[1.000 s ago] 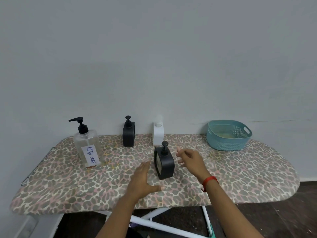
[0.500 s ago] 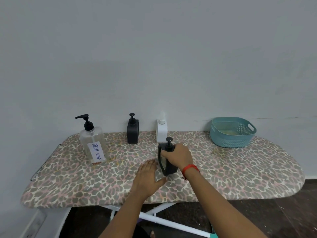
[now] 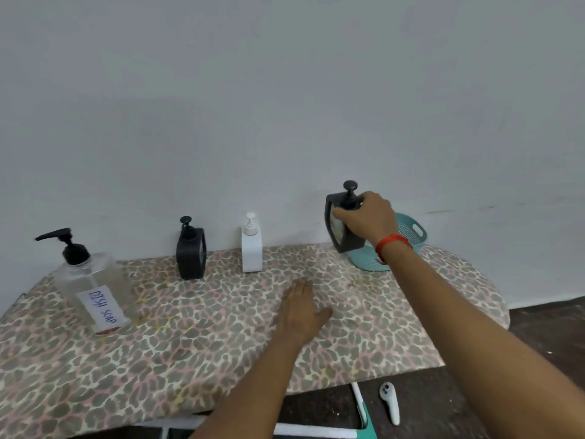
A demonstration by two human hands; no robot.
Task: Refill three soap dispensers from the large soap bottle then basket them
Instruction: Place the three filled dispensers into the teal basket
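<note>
My right hand is shut on a black soap dispenser, holding it tilted in the air just left of and above the teal basket. My left hand lies flat and open on the leopard-print board. A second black dispenser and a white dispenser stand upright by the wall. The large clear bottle with a black pump and a "DISH SOAP" label stands at the left.
The board ends in a rounded tip at the right, below the basket. Dark floor lies beyond its front edge, with a white handheld controller and the board's white legs underneath. A plain wall backs the board.
My right hand gripped the black dispenser on the board, then lifted it up and to the right toward the basket. My left hand stayed flat on the board.
</note>
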